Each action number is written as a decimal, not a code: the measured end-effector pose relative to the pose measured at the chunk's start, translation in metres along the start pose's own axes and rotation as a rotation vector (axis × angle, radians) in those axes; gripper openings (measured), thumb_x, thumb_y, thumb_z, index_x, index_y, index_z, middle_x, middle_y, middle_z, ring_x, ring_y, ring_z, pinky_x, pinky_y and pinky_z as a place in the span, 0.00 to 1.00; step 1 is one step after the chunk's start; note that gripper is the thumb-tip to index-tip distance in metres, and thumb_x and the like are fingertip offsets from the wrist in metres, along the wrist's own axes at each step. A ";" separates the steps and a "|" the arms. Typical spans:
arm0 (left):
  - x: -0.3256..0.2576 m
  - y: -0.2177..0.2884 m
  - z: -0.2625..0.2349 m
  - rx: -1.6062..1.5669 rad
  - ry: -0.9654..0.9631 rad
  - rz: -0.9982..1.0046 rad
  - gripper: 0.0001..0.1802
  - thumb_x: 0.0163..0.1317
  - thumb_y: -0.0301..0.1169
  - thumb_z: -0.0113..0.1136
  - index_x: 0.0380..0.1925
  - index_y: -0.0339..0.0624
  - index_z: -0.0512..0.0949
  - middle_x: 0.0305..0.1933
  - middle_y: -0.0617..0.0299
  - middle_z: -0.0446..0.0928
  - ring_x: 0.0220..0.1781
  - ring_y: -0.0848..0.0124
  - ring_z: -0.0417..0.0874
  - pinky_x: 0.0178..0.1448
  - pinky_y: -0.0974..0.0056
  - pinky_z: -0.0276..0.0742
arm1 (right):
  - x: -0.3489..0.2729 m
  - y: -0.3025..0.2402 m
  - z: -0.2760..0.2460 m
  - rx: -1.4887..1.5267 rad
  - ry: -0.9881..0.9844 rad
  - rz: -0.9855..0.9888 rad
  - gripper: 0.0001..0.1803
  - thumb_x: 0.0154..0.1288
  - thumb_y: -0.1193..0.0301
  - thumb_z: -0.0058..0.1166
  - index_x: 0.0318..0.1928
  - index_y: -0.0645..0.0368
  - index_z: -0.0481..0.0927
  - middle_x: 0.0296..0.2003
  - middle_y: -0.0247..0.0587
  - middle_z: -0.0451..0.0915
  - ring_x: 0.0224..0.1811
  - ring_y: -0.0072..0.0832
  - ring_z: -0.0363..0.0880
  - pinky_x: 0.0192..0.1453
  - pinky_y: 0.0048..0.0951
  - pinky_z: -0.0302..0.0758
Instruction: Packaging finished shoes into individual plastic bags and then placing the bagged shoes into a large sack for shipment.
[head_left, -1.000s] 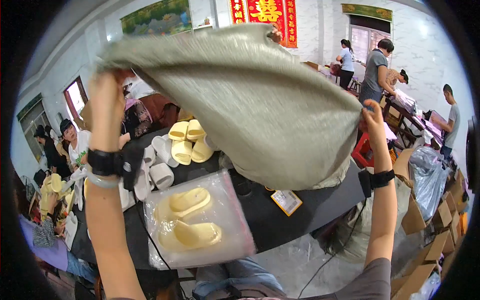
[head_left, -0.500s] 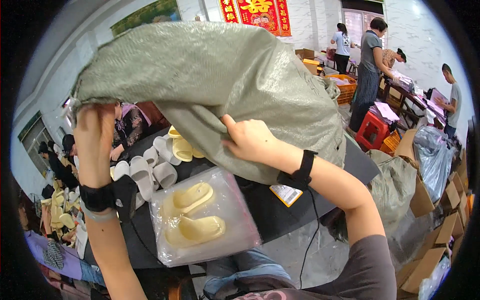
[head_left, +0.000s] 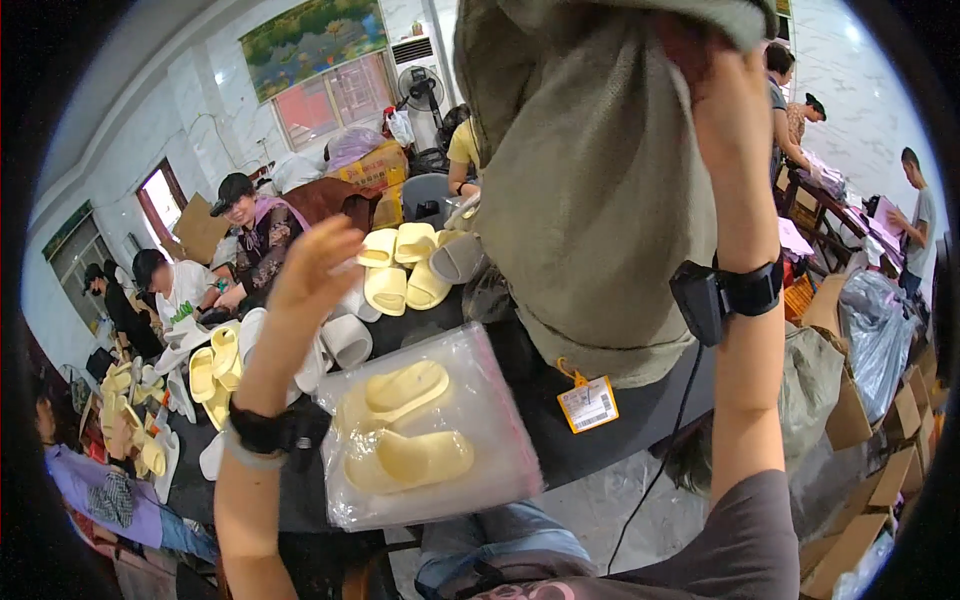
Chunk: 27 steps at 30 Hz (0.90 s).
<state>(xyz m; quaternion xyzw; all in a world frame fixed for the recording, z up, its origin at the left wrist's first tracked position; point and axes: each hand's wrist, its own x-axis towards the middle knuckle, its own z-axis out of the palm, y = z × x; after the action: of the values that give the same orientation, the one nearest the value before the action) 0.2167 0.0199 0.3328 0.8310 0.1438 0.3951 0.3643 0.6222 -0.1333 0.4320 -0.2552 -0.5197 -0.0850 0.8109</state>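
Note:
A large grey-green woven sack (head_left: 600, 220) stands on the dark table (head_left: 590, 460) ahead of me, its top cut off by the picture's upper edge. High on its right side, my right hand (head_left: 718, 85) grips the sack's rim, with the fingers partly hidden in the cloth. My left hand (head_left: 325, 262) is raised to the left of the sack, empty, its fingers apart. Close to me lies a pile of clear plastic bags (head_left: 500, 440) with a pair of pale yellow slippers (head_left: 410, 455) on or in it. An orange-edged tag (head_left: 588, 403) hangs at the sack's lower edge.
Yellow slippers (head_left: 405, 265) and grey slippers (head_left: 348, 342) are heaped behind the plastic bags. Co-workers (head_left: 262, 235) sit along the table's left side; others stand at the right. Cardboard boxes (head_left: 870, 480) and a clear plastic sack (head_left: 868, 325) line the right. A black cable (head_left: 660, 470) crosses the table edge.
The sack has gone from lying tilted across the view to upright at the right. My left hand has let go of it and moved right; my right hand has risen to its rim.

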 end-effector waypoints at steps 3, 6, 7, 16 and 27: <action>-0.008 -0.037 0.051 -0.094 -0.104 -0.173 0.38 0.64 0.27 0.65 0.71 0.41 0.59 0.65 0.55 0.71 0.67 0.65 0.72 0.69 0.61 0.68 | -0.040 0.002 0.008 -0.076 -0.087 0.275 0.18 0.73 0.74 0.44 0.60 0.59 0.72 0.56 0.43 0.78 0.57 0.31 0.77 0.61 0.34 0.74; -0.014 -0.069 0.096 -0.076 -0.196 -0.185 0.44 0.61 0.31 0.70 0.72 0.41 0.56 0.67 0.51 0.67 0.69 0.62 0.70 0.71 0.56 0.65 | -0.039 -0.022 0.001 0.078 -0.038 0.429 0.19 0.74 0.71 0.46 0.63 0.56 0.71 0.59 0.42 0.76 0.63 0.34 0.73 0.62 0.44 0.75; -0.015 -0.077 0.113 -0.045 -0.234 -0.208 0.47 0.59 0.33 0.72 0.73 0.41 0.53 0.68 0.48 0.65 0.70 0.59 0.68 0.73 0.54 0.64 | -0.022 -0.030 -0.018 0.091 -0.060 0.338 0.19 0.74 0.71 0.47 0.62 0.57 0.72 0.59 0.43 0.76 0.63 0.36 0.74 0.63 0.44 0.74; -0.007 -0.105 0.183 -0.018 -0.129 -0.175 0.71 0.49 0.48 0.78 0.75 0.29 0.34 0.73 0.34 0.49 0.70 0.49 0.65 0.72 0.53 0.65 | -0.028 -0.002 -0.115 -0.887 -0.224 -0.244 0.20 0.74 0.67 0.46 0.64 0.56 0.71 0.62 0.44 0.73 0.66 0.41 0.69 0.70 0.41 0.66; 0.022 -0.133 0.237 -0.016 0.001 -0.106 0.34 0.62 0.41 0.65 0.61 0.33 0.67 0.66 0.41 0.68 0.68 0.51 0.67 0.70 0.54 0.64 | -0.195 0.013 -0.037 -1.369 -0.685 -0.267 0.37 0.64 0.52 0.65 0.67 0.58 0.69 0.67 0.47 0.67 0.69 0.34 0.64 0.73 0.37 0.59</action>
<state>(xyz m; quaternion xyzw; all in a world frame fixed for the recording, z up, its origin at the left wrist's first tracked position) 0.4179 0.0070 0.1489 0.8190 0.1846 0.3766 0.3915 0.5695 -0.1655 0.2426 -0.6464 -0.5995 -0.4005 0.2496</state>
